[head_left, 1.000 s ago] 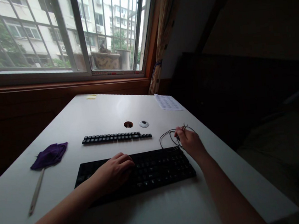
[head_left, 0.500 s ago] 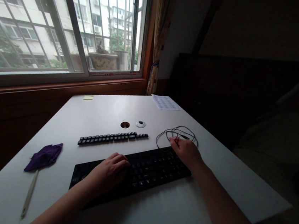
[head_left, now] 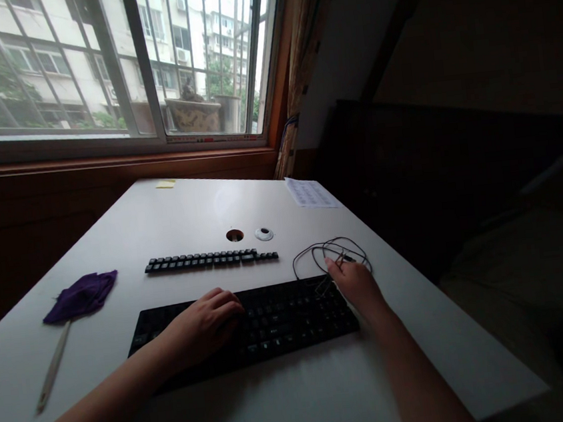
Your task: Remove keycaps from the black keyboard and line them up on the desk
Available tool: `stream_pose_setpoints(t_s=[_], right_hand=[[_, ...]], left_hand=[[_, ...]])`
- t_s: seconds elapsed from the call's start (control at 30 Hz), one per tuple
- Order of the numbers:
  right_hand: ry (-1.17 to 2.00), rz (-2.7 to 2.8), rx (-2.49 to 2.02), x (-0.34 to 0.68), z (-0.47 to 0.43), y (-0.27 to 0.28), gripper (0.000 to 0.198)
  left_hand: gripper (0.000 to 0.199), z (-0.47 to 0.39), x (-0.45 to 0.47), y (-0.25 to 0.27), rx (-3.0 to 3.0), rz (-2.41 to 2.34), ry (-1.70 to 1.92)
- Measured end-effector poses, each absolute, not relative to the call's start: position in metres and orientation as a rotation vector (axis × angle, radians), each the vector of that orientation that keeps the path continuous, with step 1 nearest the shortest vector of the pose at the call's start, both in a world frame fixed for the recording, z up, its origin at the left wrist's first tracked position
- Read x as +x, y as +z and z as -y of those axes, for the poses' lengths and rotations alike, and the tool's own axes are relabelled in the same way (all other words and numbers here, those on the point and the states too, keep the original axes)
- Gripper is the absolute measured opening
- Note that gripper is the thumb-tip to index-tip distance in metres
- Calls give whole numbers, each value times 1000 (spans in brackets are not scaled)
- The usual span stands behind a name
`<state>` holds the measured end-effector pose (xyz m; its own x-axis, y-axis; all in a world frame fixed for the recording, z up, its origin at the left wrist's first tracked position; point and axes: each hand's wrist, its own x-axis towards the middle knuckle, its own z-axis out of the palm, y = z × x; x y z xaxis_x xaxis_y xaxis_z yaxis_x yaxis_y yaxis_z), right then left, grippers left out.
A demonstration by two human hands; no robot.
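Note:
A black keyboard (head_left: 283, 318) lies at an angle on the white desk, its left part covered by my forearm. My left hand (head_left: 215, 317) rests on it with bent fingers curled down against the keys; the fingertips are partly lost in shadow. Over the keyboard's upper right corner, my right hand (head_left: 358, 287) is closed in a pinch. Between its fingers is a thin wire keycap puller (head_left: 325, 285), its loops pointing left and down toward the keys. Behind the keyboard, loose black keycaps (head_left: 211, 261) stand lined up in rows.
A coiled black cable (head_left: 310, 247) lies behind my right hand. To the left are a purple cloth (head_left: 82, 296) and a pale stick (head_left: 54, 369). Farther back are a round hole (head_left: 234, 235), its white cover (head_left: 264, 233), a printed sheet (head_left: 311, 192) and a yellow note (head_left: 165, 183).
My right hand has shifted slightly right and turned, so the wire loops of the keycap puller now show over the keys. My left hand stays in place.

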<state>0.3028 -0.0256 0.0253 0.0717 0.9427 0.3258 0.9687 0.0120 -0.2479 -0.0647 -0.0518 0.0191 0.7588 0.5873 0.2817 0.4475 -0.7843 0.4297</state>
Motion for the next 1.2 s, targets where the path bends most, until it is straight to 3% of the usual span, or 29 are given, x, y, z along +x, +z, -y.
stream_pose_setpoints(t_s=[0.17, 0.43, 0.73, 1.2], right_hand=[[75, 1765, -1920, 313, 22, 18, 62], [-255, 1893, -1828, 296, 27, 25, 59], [-422, 2015, -1894, 279, 32, 26, 49], [22, 1846, -1833, 294, 26, 24, 55]], left_hand=[[26, 51, -65, 16, 2623, -786, 606], [26, 52, -64, 19, 2626, -784, 597], [26, 51, -64, 18, 2627, -784, 609], [25, 51, -64, 17, 2623, -783, 653]])
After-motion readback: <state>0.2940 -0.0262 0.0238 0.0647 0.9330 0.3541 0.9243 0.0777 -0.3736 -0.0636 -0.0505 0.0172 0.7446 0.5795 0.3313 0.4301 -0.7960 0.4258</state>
